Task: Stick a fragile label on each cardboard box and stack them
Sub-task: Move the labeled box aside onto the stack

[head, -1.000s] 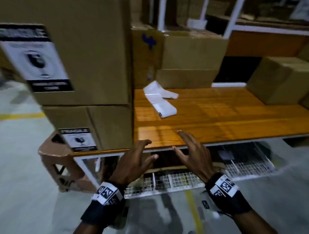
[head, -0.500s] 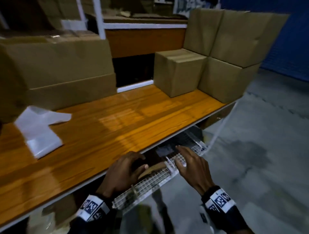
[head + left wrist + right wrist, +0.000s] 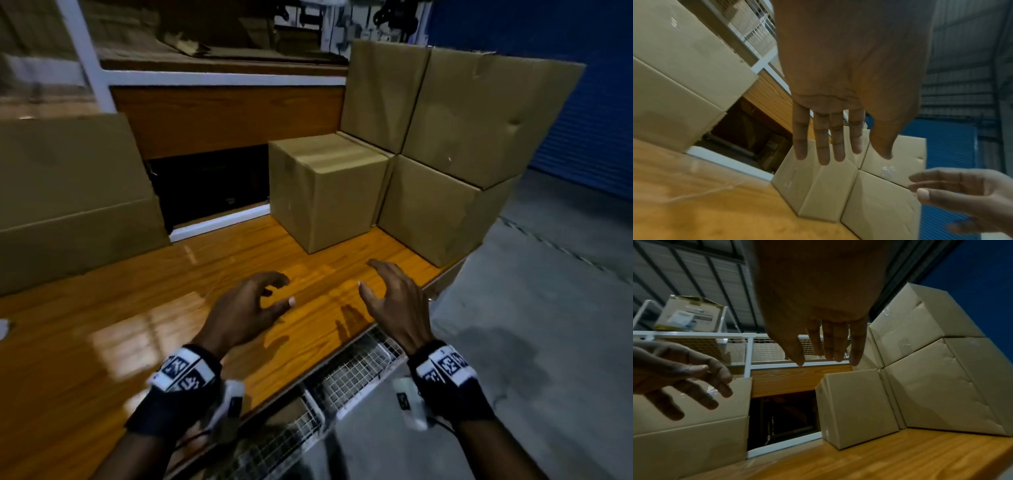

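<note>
A small plain cardboard box (image 3: 325,192) stands on the wooden table (image 3: 137,308), apart from both hands. Right of it are bigger plain boxes, one (image 3: 442,212) on the table and another (image 3: 479,113) stacked on top. My left hand (image 3: 286,291) hovers above the tabletop with loosely curved fingers, holding nothing. My right hand (image 3: 368,275) hovers beside it near the table's front edge, fingers straight, also empty. In the left wrist view my left hand (image 3: 855,155) points at the small box (image 3: 818,191). In the right wrist view my right hand (image 3: 818,360) is spread above that box (image 3: 857,405).
A large cardboard box (image 3: 68,205) stands at the back left of the table. A white scrap (image 3: 3,327) shows at the left edge. A wire mesh shelf (image 3: 342,373) sits under the table's front edge. A blue shutter (image 3: 582,102) and concrete floor (image 3: 548,308) lie to the right.
The view has swung right, away from the labelled boxes and the white label strip. Both hands have risen from below the table's edge to above the tabletop, nearer the small box.
</note>
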{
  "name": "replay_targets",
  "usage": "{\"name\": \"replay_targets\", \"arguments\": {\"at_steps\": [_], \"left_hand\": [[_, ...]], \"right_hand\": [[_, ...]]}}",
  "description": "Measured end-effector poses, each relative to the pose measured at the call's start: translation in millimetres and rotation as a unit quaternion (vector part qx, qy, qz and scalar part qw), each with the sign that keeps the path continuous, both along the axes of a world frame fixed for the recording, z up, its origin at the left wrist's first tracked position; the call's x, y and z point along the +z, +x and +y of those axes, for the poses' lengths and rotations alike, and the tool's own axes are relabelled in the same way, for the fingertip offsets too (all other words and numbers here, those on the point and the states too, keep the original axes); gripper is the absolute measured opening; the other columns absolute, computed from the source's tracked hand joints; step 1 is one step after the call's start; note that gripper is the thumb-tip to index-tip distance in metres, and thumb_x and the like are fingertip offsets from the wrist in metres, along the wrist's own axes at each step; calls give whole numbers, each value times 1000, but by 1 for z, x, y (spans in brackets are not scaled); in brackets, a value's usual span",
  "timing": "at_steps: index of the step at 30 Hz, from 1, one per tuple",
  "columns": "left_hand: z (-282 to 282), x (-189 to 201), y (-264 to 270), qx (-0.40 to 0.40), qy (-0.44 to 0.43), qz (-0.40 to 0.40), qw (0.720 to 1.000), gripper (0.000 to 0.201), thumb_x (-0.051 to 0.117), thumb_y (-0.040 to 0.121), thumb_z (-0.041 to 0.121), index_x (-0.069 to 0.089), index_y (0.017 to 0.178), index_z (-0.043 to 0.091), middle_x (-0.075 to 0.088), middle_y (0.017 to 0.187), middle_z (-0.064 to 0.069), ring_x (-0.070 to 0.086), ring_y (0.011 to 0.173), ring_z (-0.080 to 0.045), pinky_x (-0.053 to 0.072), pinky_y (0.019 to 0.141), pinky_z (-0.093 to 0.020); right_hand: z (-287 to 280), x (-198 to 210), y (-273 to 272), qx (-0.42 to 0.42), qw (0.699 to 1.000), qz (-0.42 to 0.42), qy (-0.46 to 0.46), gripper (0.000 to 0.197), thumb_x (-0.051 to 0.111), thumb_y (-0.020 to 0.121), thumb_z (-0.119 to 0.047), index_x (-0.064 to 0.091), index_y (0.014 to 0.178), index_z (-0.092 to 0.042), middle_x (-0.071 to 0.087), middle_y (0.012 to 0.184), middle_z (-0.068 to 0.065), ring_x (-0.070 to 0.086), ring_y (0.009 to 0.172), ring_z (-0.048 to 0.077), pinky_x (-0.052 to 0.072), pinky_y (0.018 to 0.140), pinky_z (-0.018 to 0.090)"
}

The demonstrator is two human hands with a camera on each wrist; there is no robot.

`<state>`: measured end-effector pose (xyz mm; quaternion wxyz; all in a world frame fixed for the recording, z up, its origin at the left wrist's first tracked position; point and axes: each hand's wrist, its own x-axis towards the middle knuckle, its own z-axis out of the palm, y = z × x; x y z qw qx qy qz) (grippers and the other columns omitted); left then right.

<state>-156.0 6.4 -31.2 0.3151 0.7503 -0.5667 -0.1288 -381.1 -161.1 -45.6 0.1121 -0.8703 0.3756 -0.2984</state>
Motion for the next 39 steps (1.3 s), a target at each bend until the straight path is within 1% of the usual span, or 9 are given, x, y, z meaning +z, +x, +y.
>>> {"name": "replay_targets", "arguments": {"at_steps": [2,9,13,16,20,26,30,35,39], "left_hand": [[-44,0,17,20,-8,5,1000,55,59,87,58,50,135,32,56,136,11,58,116,-10,50,75,-23],[-181,19,55,81,-36,5,996,77,70,85,51,29,147,32,40,150,-3,56,121,-25,53,88,-43],[-247,31,67,102,-27,-5,994,86,69,87,49,19,153,29,28,157,-9,47,131,-32,48,97,-46],[-289,36,71,128,-14,-24,991,88,67,89,48,11,155,32,23,158,-15,47,130,-39,46,96,-47],[-328,32,77,148,-17,-26,988,82,66,89,48,17,153,36,17,160,-20,37,138,-42,42,104,-50],[-337,27,77,186,-54,-21,981,68,67,90,44,32,148,37,26,157,-14,47,130,-39,45,99,-46],[-320,19,83,187,-85,-16,979,68,66,87,49,35,145,37,33,155,-6,33,143,-27,41,107,-53],[-279,20,83,223,-122,-24,967,64,73,84,40,46,140,26,47,145,-1,46,132,-22,52,96,-47],[-234,25,84,254,-139,-30,957,60,77,83,32,50,136,22,52,141,-1,48,133,-21,50,99,-44]], "right_hand": [[-42,7,17,-17,1000,-1,18,49,66,93,-41,59,136,-19,62,135,3,62,116,26,53,83,36],[-168,30,59,-14,999,-11,30,55,68,90,-47,58,134,-16,59,137,5,60,118,26,49,84,32],[-238,46,84,-21,996,-33,76,66,67,89,-52,49,143,-19,45,150,5,52,127,26,45,94,34],[-291,53,102,-9,992,-54,112,75,69,87,-52,42,149,-18,32,159,9,39,140,28,37,104,32],[-350,56,119,32,987,-53,150,88,75,83,-51,32,155,-24,14,164,7,29,146,29,36,109,38],[-401,48,142,105,977,-56,176,94,86,71,-42,38,151,-30,23,156,14,33,141,32,41,108,43],[-406,38,144,136,978,-83,135,97,85,49,-71,51,136,-44,33,136,3,41,125,23,48,101,41],[-372,36,151,177,968,-108,139,86,89,57,-49,57,135,-32,31,139,9,36,127,20,44,98,32],[-322,30,166,195,967,-97,134,88,88,61,-53,52,139,-34,37,146,10,39,134,27,46,104,47]]}}
